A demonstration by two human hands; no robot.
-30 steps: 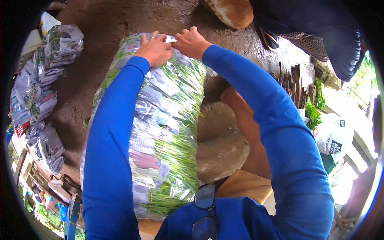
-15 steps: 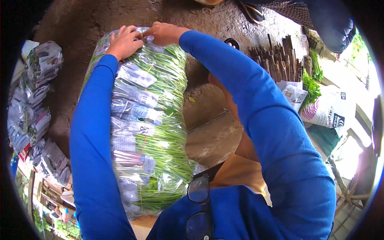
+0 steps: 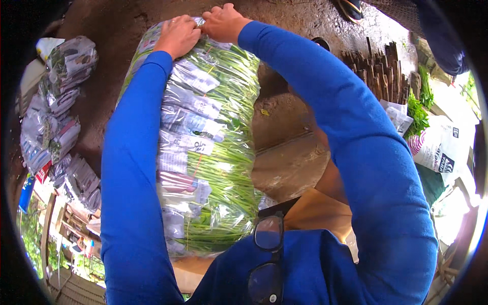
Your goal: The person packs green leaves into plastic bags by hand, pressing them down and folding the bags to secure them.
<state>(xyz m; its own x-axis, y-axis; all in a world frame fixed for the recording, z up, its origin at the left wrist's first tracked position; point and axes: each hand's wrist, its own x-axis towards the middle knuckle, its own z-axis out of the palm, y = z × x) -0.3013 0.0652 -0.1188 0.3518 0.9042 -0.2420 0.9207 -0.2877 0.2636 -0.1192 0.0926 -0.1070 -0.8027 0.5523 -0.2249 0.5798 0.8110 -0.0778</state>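
Observation:
A large clear plastic bag [image 3: 239, 117] lies lengthwise in front of me, packed with bundles of long green-stemmed vegetables [image 3: 223, 178]. Newspaper wraps [image 3: 195, 104] band one side of several bundles, with thin ties around some. At the bag's far end, my left hand [image 3: 179, 36] is closed on the plastic, fingers bent over the edge. Close beside it, my right hand [image 3: 223, 24] pinches the same far edge with curled fingers. The exact fold of plastic between the two hands is too small to make out.
Newspaper-wrapped bundles in plastic [image 3: 66, 91] are piled on the left. Upright dark sticks [image 3: 381, 73], loose greens [image 3: 418, 117] and a white printed sack [image 3: 442, 147] stand at right. A person's sandalled foot [image 3: 352, 9] shows at the far edge. Hanging glasses [image 3: 268, 234] dangle at my chest.
The whole view has shifted, so the bag sits farther up and to the right. Both hands remain on its far edge; my right hand's fingers have curled up more.

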